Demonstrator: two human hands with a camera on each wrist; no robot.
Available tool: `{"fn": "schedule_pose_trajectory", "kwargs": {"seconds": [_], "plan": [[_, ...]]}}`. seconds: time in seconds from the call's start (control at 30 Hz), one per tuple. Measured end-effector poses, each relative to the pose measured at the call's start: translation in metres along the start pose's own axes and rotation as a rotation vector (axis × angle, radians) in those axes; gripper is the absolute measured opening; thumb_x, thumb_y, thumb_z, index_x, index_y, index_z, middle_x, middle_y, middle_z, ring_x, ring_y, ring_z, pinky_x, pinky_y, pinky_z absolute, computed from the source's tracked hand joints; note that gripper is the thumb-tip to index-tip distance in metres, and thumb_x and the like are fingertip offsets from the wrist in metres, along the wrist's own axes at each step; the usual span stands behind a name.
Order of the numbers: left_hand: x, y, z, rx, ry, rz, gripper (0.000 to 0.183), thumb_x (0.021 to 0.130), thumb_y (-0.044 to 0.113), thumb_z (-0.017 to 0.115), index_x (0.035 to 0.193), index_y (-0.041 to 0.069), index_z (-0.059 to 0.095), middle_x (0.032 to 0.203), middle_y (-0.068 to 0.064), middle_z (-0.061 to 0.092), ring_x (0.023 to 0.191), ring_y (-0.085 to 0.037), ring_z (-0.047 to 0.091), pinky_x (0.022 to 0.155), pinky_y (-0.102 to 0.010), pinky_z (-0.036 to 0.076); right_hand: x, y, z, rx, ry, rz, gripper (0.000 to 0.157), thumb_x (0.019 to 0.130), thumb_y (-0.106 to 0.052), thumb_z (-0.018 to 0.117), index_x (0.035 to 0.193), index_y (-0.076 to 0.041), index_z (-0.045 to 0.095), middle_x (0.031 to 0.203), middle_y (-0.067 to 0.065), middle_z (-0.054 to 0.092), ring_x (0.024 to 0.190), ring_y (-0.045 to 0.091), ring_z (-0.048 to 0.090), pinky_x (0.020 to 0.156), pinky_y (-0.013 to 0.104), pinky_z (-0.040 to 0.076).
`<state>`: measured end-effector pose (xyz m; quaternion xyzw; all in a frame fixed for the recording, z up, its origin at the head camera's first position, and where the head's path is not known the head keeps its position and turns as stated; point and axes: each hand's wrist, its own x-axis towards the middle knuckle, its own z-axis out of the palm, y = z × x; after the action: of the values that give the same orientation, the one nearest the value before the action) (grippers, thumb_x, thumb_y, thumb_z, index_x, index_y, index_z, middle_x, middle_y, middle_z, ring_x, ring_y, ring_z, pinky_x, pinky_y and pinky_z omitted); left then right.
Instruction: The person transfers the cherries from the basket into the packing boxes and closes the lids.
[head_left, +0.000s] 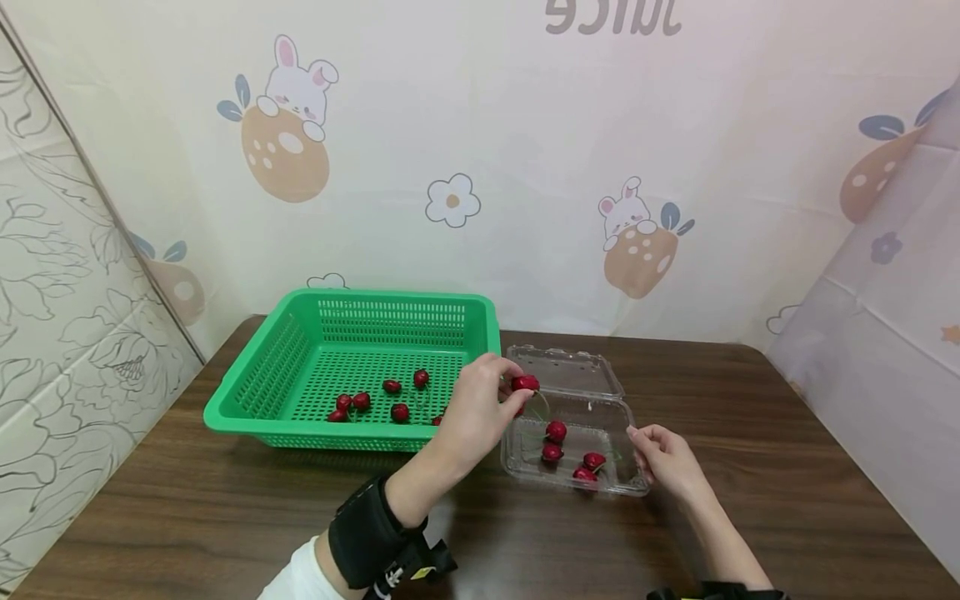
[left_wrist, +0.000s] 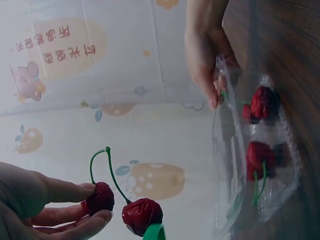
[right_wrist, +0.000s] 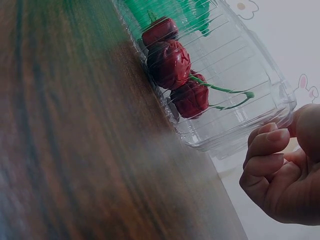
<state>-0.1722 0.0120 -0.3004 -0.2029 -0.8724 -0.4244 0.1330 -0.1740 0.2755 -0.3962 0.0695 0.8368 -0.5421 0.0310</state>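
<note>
My left hand (head_left: 477, 408) pinches one cherry of a joined pair (left_wrist: 99, 198) between thumb and fingers. The second cherry (left_wrist: 142, 216) of the pair dangles from the shared green stem. In the head view this hand is over the left side of a clear plastic clamshell box (head_left: 517, 462), whose lid (head_left: 566, 372) lies folded back. Inside the box sit several red cherries (head_left: 556, 432) with green stems. With thumb and curled fingers, my right hand (head_left: 667, 460) grips the box's right rim, as the right wrist view also shows.
Left of the box stands a green plastic basket (head_left: 300, 427) with several cherries (head_left: 400, 412) on its slotted floor. Both containers are on a dark wooden table (head_left: 187, 517). A printed curtain (head_left: 525, 250) hangs behind the table, and another patterned panel (head_left: 67, 333) stands at the left.
</note>
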Motion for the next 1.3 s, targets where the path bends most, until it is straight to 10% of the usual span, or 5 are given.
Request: {"fn": "schedule_pose_trajectory", "kwargs": {"seconds": [0.63, 1.3], "plan": [[-0.008, 0.002, 0.023, 0.053, -0.035, 0.009, 0.016, 0.078, 0.011, 0.068, 0.091, 0.002, 0.063, 0.082, -0.002, 0.053, 0.066, -0.007, 0.05, 0.055, -0.013, 0.041, 0.001, 0.001, 0.0, 0.012, 0.0, -0.011, 0.027, 0.093, -0.022, 0.047, 0.086, 0.005, 0.044, 0.056, 0.0, 0.042, 0.041, 0.008, 0.037, 0.039, 0.022, 0.033], [-0.017, -0.005, 0.055, 0.35, -0.121, 0.048, 0.017, 0.077, 0.016, 0.07, 0.085, 0.003, 0.063, 0.079, -0.004, 0.052, 0.064, -0.013, 0.055, 0.058, -0.019, 0.047, 0.003, 0.0, 0.0, 0.017, -0.001, -0.004, 0.027, 0.093, -0.022, 0.047, 0.086, 0.004, 0.045, 0.055, 0.0, 0.042, 0.041, 0.007, 0.037, 0.039, 0.022, 0.033]]}}
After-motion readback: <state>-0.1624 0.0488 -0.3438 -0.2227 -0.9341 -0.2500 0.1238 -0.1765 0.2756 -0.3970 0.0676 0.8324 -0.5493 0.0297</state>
